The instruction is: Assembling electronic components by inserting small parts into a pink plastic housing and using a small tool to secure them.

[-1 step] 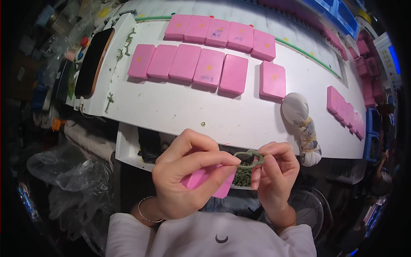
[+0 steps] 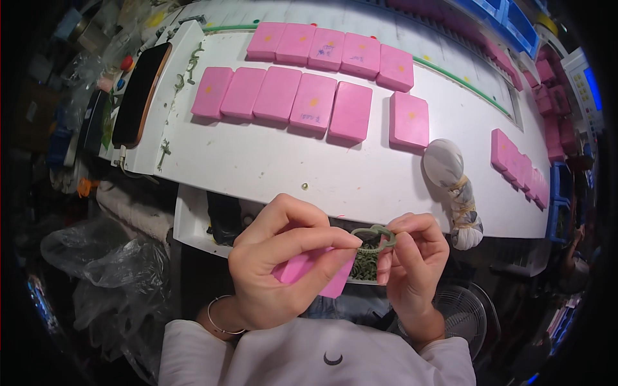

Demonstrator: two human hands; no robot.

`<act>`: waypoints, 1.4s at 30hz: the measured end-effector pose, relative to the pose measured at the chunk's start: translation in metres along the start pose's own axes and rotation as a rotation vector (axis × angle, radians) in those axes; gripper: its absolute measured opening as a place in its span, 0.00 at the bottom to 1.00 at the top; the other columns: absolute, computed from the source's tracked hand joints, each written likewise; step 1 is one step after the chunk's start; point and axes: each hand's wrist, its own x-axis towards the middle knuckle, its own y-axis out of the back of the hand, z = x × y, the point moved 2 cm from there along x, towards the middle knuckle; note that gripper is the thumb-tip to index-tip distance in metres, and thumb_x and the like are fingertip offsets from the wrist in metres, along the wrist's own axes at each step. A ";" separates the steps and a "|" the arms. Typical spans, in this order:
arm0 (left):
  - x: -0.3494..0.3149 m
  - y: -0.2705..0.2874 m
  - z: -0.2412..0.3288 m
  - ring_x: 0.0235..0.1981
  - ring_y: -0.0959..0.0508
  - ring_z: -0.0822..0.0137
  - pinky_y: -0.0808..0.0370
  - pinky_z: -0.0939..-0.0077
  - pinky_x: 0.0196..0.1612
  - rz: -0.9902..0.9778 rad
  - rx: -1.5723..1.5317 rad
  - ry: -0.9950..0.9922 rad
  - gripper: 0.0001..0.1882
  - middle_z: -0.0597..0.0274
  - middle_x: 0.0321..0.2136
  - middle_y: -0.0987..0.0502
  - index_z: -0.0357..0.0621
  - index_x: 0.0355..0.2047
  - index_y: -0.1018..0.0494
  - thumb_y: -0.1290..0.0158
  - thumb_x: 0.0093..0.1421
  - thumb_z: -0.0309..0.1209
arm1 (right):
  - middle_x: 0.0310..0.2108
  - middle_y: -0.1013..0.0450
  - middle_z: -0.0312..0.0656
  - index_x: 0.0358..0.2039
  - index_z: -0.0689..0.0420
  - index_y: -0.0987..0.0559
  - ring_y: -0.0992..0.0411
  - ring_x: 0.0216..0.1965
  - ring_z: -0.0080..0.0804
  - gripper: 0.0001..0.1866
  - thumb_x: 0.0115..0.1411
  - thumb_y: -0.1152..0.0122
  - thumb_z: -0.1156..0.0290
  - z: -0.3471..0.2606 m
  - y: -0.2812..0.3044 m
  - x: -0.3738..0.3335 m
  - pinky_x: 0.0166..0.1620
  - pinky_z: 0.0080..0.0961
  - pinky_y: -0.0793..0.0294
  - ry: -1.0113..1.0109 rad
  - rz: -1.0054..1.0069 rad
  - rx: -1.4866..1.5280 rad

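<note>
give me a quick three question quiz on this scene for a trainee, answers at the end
1. True or false: the left hand and right hand both touch the green ring-shaped piece.

2. Which hand also holds a flat pink piece?
A) left
B) right
C) neither

3. Fill in: from the wearer's view, the dark-screened phone lies to the ____ of the pink blocks.

Key: 1 true; 2 A; 3 left

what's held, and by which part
A green looped piece: left hand pinches its left end, right hand its right end. Left hand also holds a pink block, grip partly hidden.
</note>
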 end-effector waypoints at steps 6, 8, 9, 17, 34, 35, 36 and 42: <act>0.001 -0.003 0.004 0.30 0.28 0.68 0.30 0.78 0.35 -0.025 -0.032 0.039 0.07 0.61 0.28 0.31 0.37 0.25 0.24 0.43 0.44 0.15 | 0.25 0.30 0.48 0.34 0.68 0.32 0.30 0.20 0.25 0.04 0.58 0.53 0.83 0.000 0.002 -0.001 0.18 0.18 0.29 -0.087 0.030 0.081; 0.001 -0.004 0.004 0.30 0.28 0.68 0.30 0.78 0.35 -0.034 -0.025 0.047 0.07 0.61 0.28 0.31 0.37 0.25 0.24 0.44 0.44 0.15 | 0.25 0.30 0.49 0.35 0.68 0.32 0.30 0.20 0.25 0.04 0.58 0.53 0.83 0.000 0.003 -0.002 0.18 0.18 0.29 -0.045 0.031 0.069; 0.002 -0.004 0.003 0.30 0.28 0.69 0.30 0.78 0.35 -0.029 -0.035 0.053 0.07 0.61 0.28 0.31 0.37 0.25 0.23 0.44 0.44 0.16 | 0.25 0.30 0.49 0.35 0.68 0.32 0.30 0.20 0.25 0.04 0.58 0.53 0.83 0.000 0.003 -0.002 0.18 0.18 0.29 -0.045 0.034 0.060; 0.005 -0.007 -0.001 0.25 0.30 0.75 0.32 0.84 0.29 -0.059 -0.032 -0.029 0.09 0.64 0.27 0.32 0.39 0.30 0.22 0.42 0.46 0.17 | 0.24 0.29 0.48 0.34 0.68 0.32 0.30 0.19 0.25 0.04 0.59 0.53 0.81 0.001 0.007 -0.003 0.18 0.17 0.30 -0.133 0.065 0.126; 0.005 -0.015 0.000 0.32 0.28 0.66 0.29 0.75 0.37 -0.093 -0.019 -0.025 0.10 0.59 0.28 0.30 0.37 0.28 0.25 0.40 0.43 0.17 | 0.26 0.29 0.50 0.35 0.67 0.32 0.32 0.16 0.26 0.05 0.59 0.53 0.80 -0.004 0.012 -0.009 0.15 0.17 0.33 -0.274 0.049 0.286; 0.005 -0.015 -0.001 0.32 0.28 0.67 0.29 0.75 0.37 -0.085 -0.017 -0.020 0.10 0.59 0.28 0.30 0.37 0.28 0.25 0.41 0.43 0.17 | 0.26 0.29 0.50 0.36 0.68 0.32 0.31 0.17 0.26 0.05 0.59 0.53 0.81 -0.005 0.012 -0.009 0.17 0.17 0.31 -0.253 0.048 0.286; 0.004 -0.015 -0.001 0.32 0.28 0.67 0.29 0.75 0.37 -0.076 -0.014 -0.015 0.09 0.59 0.28 0.30 0.37 0.27 0.25 0.41 0.43 0.17 | 0.26 0.29 0.50 0.36 0.68 0.32 0.31 0.17 0.26 0.05 0.59 0.53 0.81 -0.005 0.012 -0.010 0.17 0.17 0.31 -0.272 0.053 0.280; 0.006 -0.018 0.001 0.32 0.27 0.67 0.30 0.76 0.36 -0.063 -0.057 0.004 0.08 0.58 0.28 0.30 0.36 0.27 0.26 0.42 0.44 0.16 | 0.26 0.29 0.50 0.37 0.69 0.32 0.28 0.21 0.27 0.06 0.58 0.52 0.82 -0.007 0.012 -0.011 0.19 0.19 0.27 -0.081 -0.014 0.005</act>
